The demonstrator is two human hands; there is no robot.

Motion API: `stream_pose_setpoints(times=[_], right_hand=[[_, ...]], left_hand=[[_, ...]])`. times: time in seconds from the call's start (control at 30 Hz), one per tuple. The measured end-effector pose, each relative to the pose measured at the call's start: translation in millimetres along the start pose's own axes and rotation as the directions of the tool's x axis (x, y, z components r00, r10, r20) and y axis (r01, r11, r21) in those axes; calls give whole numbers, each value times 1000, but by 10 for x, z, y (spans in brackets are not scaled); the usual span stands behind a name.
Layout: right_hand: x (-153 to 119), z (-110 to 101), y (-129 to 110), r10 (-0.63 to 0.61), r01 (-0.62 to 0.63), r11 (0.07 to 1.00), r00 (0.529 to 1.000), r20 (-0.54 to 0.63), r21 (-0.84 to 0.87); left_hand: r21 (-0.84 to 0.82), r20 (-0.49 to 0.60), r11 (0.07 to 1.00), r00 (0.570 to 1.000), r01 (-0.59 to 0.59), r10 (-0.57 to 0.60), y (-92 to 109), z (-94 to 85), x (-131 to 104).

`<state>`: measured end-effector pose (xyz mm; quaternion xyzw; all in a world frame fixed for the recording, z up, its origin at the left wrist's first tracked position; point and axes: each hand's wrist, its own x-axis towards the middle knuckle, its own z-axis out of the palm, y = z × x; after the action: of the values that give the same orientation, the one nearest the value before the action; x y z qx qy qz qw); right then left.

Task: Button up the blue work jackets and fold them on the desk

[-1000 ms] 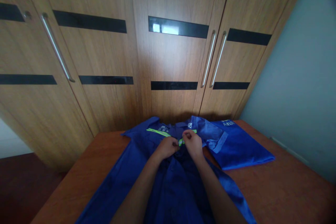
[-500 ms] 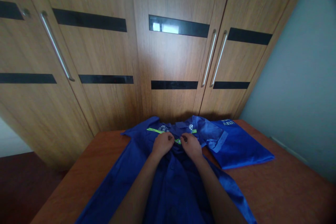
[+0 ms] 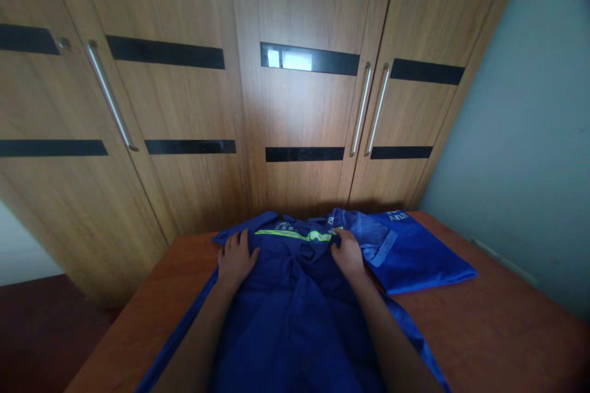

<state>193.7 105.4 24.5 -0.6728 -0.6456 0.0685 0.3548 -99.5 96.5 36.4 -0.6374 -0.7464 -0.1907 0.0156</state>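
A dark blue button-front work shirt [image 3: 276,319] lies spread out, with a bright yellow-green stripe [image 3: 286,233] across its far part and white print near it. My left hand [image 3: 237,258] rests on the shirt's left side, open, its fingers spread over the cloth. At the right end of the stripe, my right hand [image 3: 349,252] has its fingers curled in and closed on the shirt fabric. A short sleeve [image 3: 375,239] of the shirt reaches out beyond my right hand. The near end of the shirt runs out of view between my forearms.
A folded bright blue garment [image 3: 424,258] with white lettering lies to the right, partly under the sleeve. Both sit on a reddish-brown wooden surface [image 3: 488,325]. Behind stands a wooden wardrobe [image 3: 304,110] with long metal handles; a pale wall [image 3: 520,153] rises at the right.
My hands have moved apart from the shirt's middle. The left has gone left and opened flat; the right has shifted slightly right. More of the stripe now shows. The camera view has tilted slightly.
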Motion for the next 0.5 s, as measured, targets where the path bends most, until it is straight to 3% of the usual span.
stream_pose_setpoints(times=[0.2, 0.37, 0.5], right_hand=[[-196, -290, 22, 78, -74, 989, 997, 26, -129], [-472, -497, 74, 137, -89, 956, 978, 155, -281], [-592, -471, 107, 202, -115, 955, 928, 314, -275]], left_hand=[[47, -8, 994, 995, 95, -95, -473, -250, -73], [-36, 160, 988, 976, 153, -146, -783, -430, -99], [-207, 245, 969, 966, 131, -79, -836, -478, -123]])
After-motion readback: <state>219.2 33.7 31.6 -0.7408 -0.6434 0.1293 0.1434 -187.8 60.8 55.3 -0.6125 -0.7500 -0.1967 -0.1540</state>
